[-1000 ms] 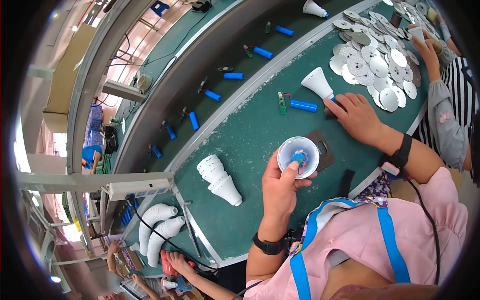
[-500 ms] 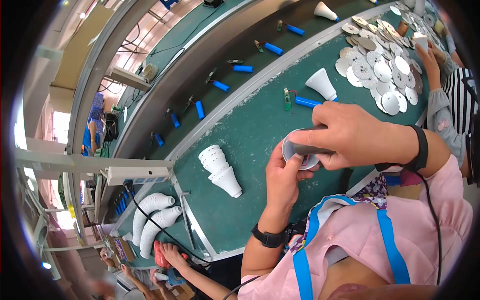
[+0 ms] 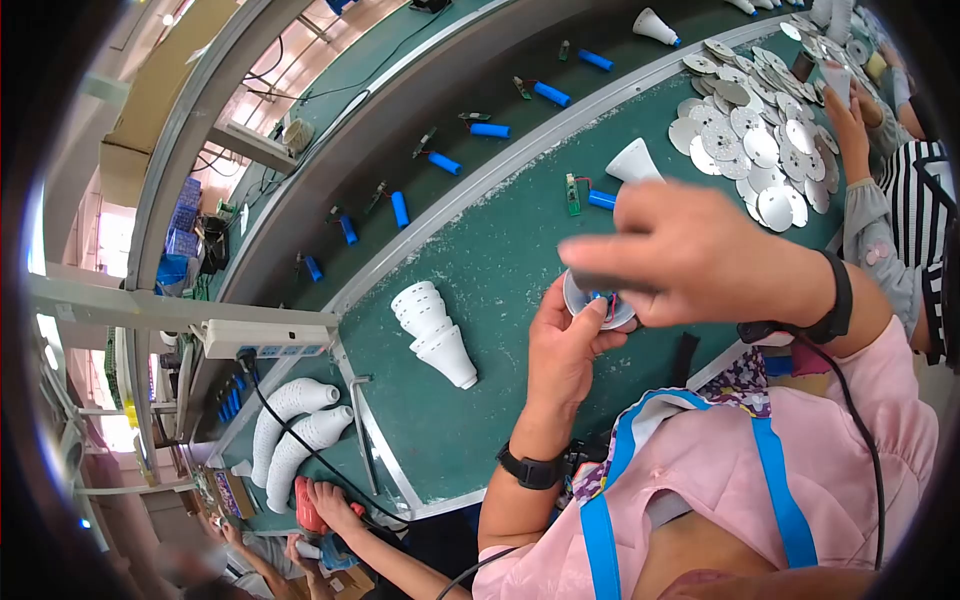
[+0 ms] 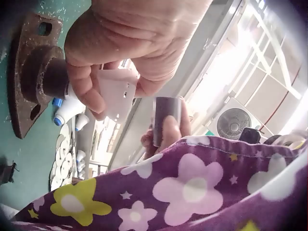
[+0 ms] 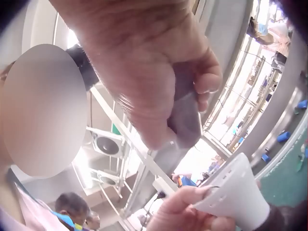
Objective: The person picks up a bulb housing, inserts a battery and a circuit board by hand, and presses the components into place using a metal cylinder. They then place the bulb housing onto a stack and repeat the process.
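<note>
My left hand (image 3: 560,345) grips a white cone-shaped lamp housing (image 4: 115,91), its wide mouth up and its narrow end at the dark post of a rusty metal fixture (image 4: 33,77). The left thumb lies over the rim, beside blue and red parts inside the housing. Above that mouth, my right hand (image 3: 700,250) holds a dark grey cylinder (image 5: 185,115), fingers curled round it. A gap shows between cylinder and housing in the right wrist view. Just beyond the hands lie a blue battery (image 3: 602,199), a wired green circuit board (image 3: 573,195) and another white housing (image 3: 634,162).
Stacked white housings (image 3: 435,335) lie on the left of the green bench. Silvery discs (image 3: 760,140) are piled at the right. Batteries with boards line the belt (image 3: 380,260) behind the metal rail. Other people work at both sides; a black cable (image 3: 320,455) crosses the lower left.
My right hand picked up the cylinder from the bench and brought it left to the housing's mouth; now it is raised a little. My left hand stays on the housing.
</note>
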The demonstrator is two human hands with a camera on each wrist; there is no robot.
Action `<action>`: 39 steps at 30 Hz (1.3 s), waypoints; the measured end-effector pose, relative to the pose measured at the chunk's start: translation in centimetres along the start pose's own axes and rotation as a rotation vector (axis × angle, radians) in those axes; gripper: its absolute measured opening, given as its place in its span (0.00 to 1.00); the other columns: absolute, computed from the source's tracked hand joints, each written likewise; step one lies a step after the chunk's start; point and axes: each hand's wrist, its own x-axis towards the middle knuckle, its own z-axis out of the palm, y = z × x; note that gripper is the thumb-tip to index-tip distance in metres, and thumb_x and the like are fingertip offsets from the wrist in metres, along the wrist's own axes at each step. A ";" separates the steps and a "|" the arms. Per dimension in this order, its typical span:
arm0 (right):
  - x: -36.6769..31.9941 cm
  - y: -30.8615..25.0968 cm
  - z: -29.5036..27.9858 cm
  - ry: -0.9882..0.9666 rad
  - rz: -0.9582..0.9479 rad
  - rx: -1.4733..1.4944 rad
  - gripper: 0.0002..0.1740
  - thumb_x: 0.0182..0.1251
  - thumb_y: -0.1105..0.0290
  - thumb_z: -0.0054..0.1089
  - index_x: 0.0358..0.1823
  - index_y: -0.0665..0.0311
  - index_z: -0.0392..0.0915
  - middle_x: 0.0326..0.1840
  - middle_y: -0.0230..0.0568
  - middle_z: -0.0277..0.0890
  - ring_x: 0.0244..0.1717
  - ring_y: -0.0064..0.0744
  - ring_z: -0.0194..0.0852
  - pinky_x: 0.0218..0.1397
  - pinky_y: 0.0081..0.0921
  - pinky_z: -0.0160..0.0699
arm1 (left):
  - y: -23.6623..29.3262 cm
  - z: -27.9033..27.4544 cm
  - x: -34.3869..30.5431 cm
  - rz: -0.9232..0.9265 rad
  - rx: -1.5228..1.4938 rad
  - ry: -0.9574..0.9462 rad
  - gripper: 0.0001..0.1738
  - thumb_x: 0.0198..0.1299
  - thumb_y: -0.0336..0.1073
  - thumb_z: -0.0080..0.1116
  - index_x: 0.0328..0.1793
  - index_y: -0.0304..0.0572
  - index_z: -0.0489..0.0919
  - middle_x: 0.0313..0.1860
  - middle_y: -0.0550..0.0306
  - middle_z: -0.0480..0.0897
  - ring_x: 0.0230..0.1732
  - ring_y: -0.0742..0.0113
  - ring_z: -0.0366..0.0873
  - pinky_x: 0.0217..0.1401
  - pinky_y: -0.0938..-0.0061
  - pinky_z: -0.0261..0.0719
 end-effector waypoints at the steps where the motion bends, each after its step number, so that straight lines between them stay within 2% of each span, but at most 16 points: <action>1: -0.1 0.1 0.3 0.006 -0.003 -0.002 0.21 0.42 0.65 0.63 0.42 0.53 0.75 0.27 0.39 0.65 0.29 0.38 0.69 0.25 0.31 0.70 | -0.1 -0.2 0.1 -0.021 -0.027 -0.006 0.21 0.59 0.31 0.49 0.58 0.35 0.64 0.44 0.50 0.77 0.37 0.63 0.80 0.34 0.78 0.83; 3: -0.3 0.5 0.4 -0.129 -0.037 -0.029 0.22 0.41 0.64 0.64 0.44 0.53 0.75 0.26 0.38 0.64 0.28 0.38 0.68 0.25 0.32 0.69 | 0.0 -0.2 0.3 -0.030 -0.056 -0.020 0.24 0.58 0.30 0.51 0.61 0.36 0.62 0.46 0.51 0.76 0.38 0.64 0.80 0.33 0.80 0.83; 5: 0.0 0.1 -0.3 -0.123 -0.040 -0.047 0.23 0.41 0.64 0.64 0.44 0.53 0.75 0.27 0.39 0.65 0.28 0.39 0.69 0.26 0.32 0.71 | 0.1 -0.2 0.0 -0.041 -0.048 -0.034 0.24 0.58 0.30 0.51 0.60 0.36 0.62 0.45 0.52 0.76 0.38 0.65 0.80 0.34 0.81 0.82; 7: 0.4 -0.4 -0.7 0.016 0.061 0.019 0.22 0.42 0.63 0.64 0.44 0.53 0.76 0.29 0.41 0.67 0.31 0.40 0.72 0.27 0.32 0.73 | 0.1 -0.2 0.1 -0.037 -0.060 -0.050 0.24 0.58 0.29 0.51 0.60 0.36 0.63 0.45 0.52 0.76 0.38 0.66 0.80 0.35 0.81 0.82; 9: 0.1 -0.3 0.0 0.046 0.051 0.027 0.22 0.43 0.62 0.65 0.44 0.53 0.76 0.30 0.42 0.68 0.32 0.42 0.73 0.27 0.32 0.74 | 0.0 -0.2 -0.1 -0.038 -0.064 -0.060 0.24 0.57 0.29 0.51 0.60 0.36 0.63 0.45 0.52 0.76 0.38 0.67 0.80 0.35 0.81 0.82; 12: -0.1 0.0 0.5 -0.236 0.016 -0.029 0.21 0.44 0.61 0.64 0.44 0.53 0.76 0.28 0.42 0.67 0.31 0.42 0.72 0.26 0.33 0.73 | 0.5 0.2 0.1 0.014 0.001 -0.064 0.19 0.58 0.29 0.48 0.56 0.34 0.66 0.44 0.50 0.77 0.39 0.64 0.80 0.37 0.77 0.82; 16: 0.0 -0.3 0.2 -0.171 0.014 0.029 0.22 0.44 0.63 0.64 0.44 0.53 0.75 0.28 0.42 0.68 0.32 0.42 0.72 0.27 0.32 0.73 | 0.0 -0.2 -0.1 0.008 -0.001 -0.068 0.21 0.58 0.29 0.47 0.58 0.34 0.64 0.46 0.49 0.76 0.40 0.64 0.79 0.36 0.78 0.82; 21: -2.6 0.4 -0.3 0.104 0.259 0.039 0.25 0.42 0.67 0.62 0.48 0.53 0.73 0.31 0.41 0.68 0.34 0.41 0.70 0.32 0.33 0.72 | 0.5 -1.0 -0.5 -0.020 -0.076 -0.115 0.24 0.59 0.34 0.46 0.62 0.33 0.62 0.48 0.47 0.75 0.41 0.62 0.79 0.37 0.77 0.82; 22: -3.7 0.8 0.1 0.085 0.315 0.051 0.27 0.43 0.68 0.62 0.50 0.54 0.70 0.33 0.41 0.68 0.35 0.42 0.70 0.36 0.34 0.71 | 0.6 -1.3 -0.6 -0.004 -0.084 -0.101 0.25 0.59 0.36 0.45 0.62 0.32 0.62 0.49 0.48 0.76 0.41 0.63 0.79 0.36 0.78 0.81; 26: -9.1 2.8 4.1 -0.047 0.496 -0.013 0.30 0.44 0.68 0.61 0.54 0.57 0.67 0.36 0.42 0.69 0.36 0.43 0.70 0.37 0.34 0.71 | 0.5 -2.7 -0.3 0.008 -0.052 0.004 0.25 0.59 0.37 0.44 0.62 0.33 0.63 0.49 0.52 0.76 0.40 0.67 0.79 0.30 0.82 0.77; 30: -10.8 3.7 6.5 -0.112 0.462 -0.151 0.32 0.45 0.66 0.62 0.56 0.62 0.64 0.39 0.45 0.70 0.42 0.46 0.68 0.42 0.36 0.70 | 0.0 -4.1 0.6 0.006 0.038 0.076 0.22 0.60 0.36 0.44 0.60 0.34 0.65 0.48 0.55 0.77 0.37 0.71 0.78 0.27 0.83 0.74; 32: -9.8 3.4 6.2 -0.109 0.424 -0.208 0.33 0.45 0.65 0.62 0.56 0.63 0.64 0.39 0.46 0.70 0.45 0.47 0.67 0.44 0.37 0.70 | 0.0 -4.5 0.8 -0.019 0.005 0.128 0.18 0.62 0.34 0.47 0.57 0.37 0.69 0.50 0.57 0.75 0.36 0.74 0.76 0.29 0.85 0.74; 34: -7.5 2.6 5.7 0.148 0.311 0.152 0.36 0.44 0.63 0.65 0.57 0.65 0.62 0.43 0.48 0.69 0.51 0.48 0.65 0.50 0.38 0.68 | -0.4 -5.1 1.2 -0.031 0.031 0.149 0.17 0.62 0.34 0.47 0.57 0.38 0.69 0.50 0.57 0.75 0.37 0.74 0.76 0.29 0.85 0.74; 35: -6.3 2.0 5.6 0.155 0.313 0.151 0.36 0.44 0.63 0.65 0.57 0.65 0.62 0.43 0.48 0.69 0.51 0.48 0.65 0.50 0.38 0.68 | -0.5 -5.3 1.3 -0.045 0.048 0.176 0.17 0.61 0.34 0.48 0.57 0.38 0.69 0.50 0.57 0.75 0.37 0.74 0.76 0.29 0.85 0.74; 37: -4.3 0.5 5.6 0.211 0.102 0.392 0.40 0.42 0.64 0.67 0.59 0.66 0.61 0.49 0.50 0.68 0.52 0.48 0.64 0.53 0.36 0.68 | -0.7 -5.4 1.6 -0.066 0.058 0.180 0.17 0.61 0.34 0.48 0.57 0.38 0.69 0.50 0.57 0.75 0.37 0.74 0.76 0.29 0.85 0.74; 39: -3.5 0.4 7.4 0.176 0.135 0.429 0.41 0.40 0.63 0.69 0.59 0.66 0.61 0.49 0.51 0.67 0.52 0.48 0.65 0.53 0.36 0.68 | -0.9 -5.4 1.8 -0.086 0.072 0.175 0.17 0.61 0.34 0.48 0.57 0.38 0.69 0.50 0.58 0.75 0.37 0.74 0.76 0.29 0.85 0.74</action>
